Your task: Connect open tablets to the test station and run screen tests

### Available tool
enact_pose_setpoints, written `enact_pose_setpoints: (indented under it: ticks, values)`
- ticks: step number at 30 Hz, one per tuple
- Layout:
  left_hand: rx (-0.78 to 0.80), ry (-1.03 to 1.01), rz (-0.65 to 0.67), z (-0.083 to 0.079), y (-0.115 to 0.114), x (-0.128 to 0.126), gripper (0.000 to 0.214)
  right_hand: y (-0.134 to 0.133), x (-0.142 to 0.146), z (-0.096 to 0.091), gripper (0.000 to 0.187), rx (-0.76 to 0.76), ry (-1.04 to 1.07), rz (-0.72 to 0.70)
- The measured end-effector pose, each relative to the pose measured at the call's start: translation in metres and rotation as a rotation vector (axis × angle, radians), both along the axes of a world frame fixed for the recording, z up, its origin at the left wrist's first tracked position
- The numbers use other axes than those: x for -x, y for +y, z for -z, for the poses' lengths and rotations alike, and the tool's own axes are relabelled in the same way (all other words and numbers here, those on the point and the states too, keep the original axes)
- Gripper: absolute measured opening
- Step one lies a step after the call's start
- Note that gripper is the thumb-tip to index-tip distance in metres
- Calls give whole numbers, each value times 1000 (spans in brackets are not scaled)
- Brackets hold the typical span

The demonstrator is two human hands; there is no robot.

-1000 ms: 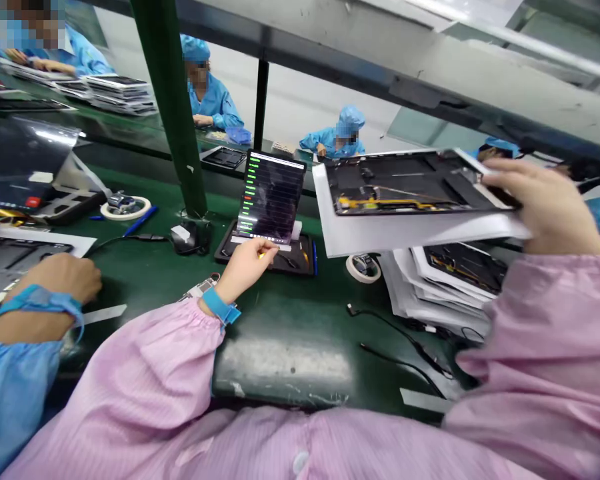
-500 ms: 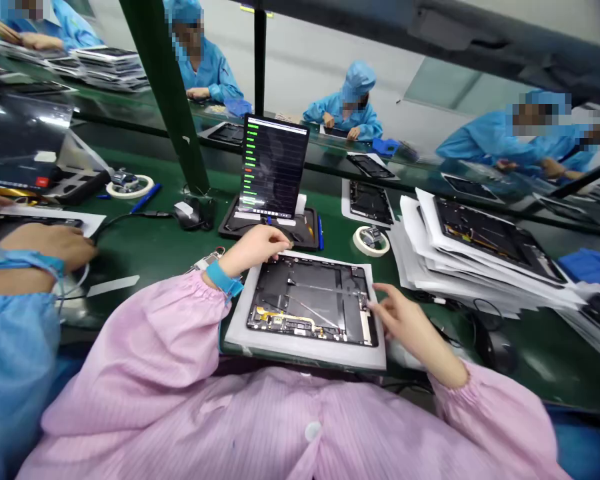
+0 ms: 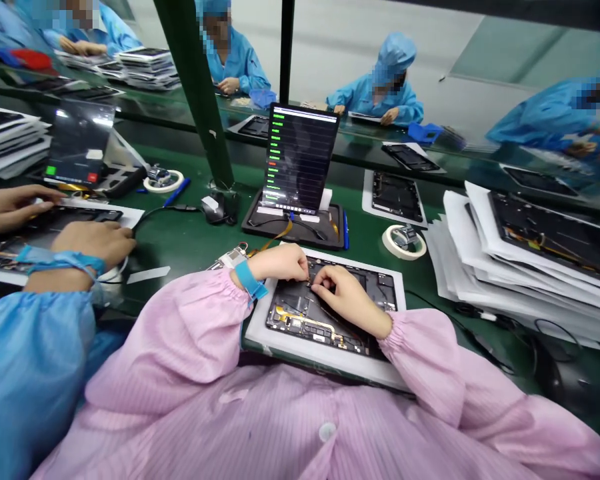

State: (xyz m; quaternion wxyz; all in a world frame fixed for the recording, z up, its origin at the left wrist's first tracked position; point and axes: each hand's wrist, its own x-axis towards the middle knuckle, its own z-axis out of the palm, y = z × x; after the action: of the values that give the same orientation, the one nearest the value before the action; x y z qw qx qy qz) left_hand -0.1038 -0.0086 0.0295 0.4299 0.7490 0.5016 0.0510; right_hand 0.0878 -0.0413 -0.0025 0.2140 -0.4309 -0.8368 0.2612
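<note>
An opened black tablet housing (image 3: 293, 300), its yellow flex cable and small boards exposed, lies on a white paper sheet (image 3: 260, 337) in front of me. My left hand (image 3: 287, 261), with a blue wrist strap above it, is over the housing's far left part, its fingers pinched together. Close beside it, my right hand (image 3: 347, 297) reaches across the housing with thumb and forefinger pinched at nearly the same spot. Whatever lies between the fingertips is too small to make out. The right hand and forearm cover part of the housing's right half.
Behind the housing stands a lit screen (image 3: 300, 160) on a black tray (image 3: 260, 223). A tape roll (image 3: 404, 241) and a tall stack of paper-layered housings (image 3: 480, 253) are on the right. On the left are a mouse (image 3: 219, 208) and a co-worker's hands (image 3: 95, 243).
My right hand has moved from the housing's right edge leftward to its far left part, meeting my left hand. The left hand's fingers have curled in. The whole view has shifted.
</note>
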Motion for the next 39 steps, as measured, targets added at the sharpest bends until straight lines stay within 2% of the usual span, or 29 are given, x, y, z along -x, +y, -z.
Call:
enact_pose_setpoints:
  ticks: [7, 17, 22, 25, 31, 33, 35, 37, 39]
  values:
    - [-33, 33, 75, -1, -2, -2, 18, -1, 0, -3, 9, 17, -3, 12]
    - [-15, 11, 104, -6, -4, -3, 18, 1, -1, 1, 11, 1, 7, 14]
    - [-49, 19, 53, -4, -8, -7, 17, -2, 0, 0, 13, -6, 23, 20]
    - [-10, 27, 23, -1, -11, -10, 16, -6, 0, 1, 13, -25, 34, 23]
    - [-7, -68, 117, -3, -2, -1, 21, -7, -4, 4, 13, -66, 65, 6]
    - [-121, -166, 17, -8, 3, 2, 32, -7, -6, 4, 12, -71, 76, -2]
    - [-374, -178, -193, -13, 11, 1, 38, -6, -8, 5, 10, -71, 76, -5]
    - [-633, -1, -391, -15, 23, -2, 43, -4, -9, 7, 9, -75, 74, -14]
    - [-801, 186, -510, -13, 39, -6, 49, -1, -10, 10, 8, -80, 68, -27]
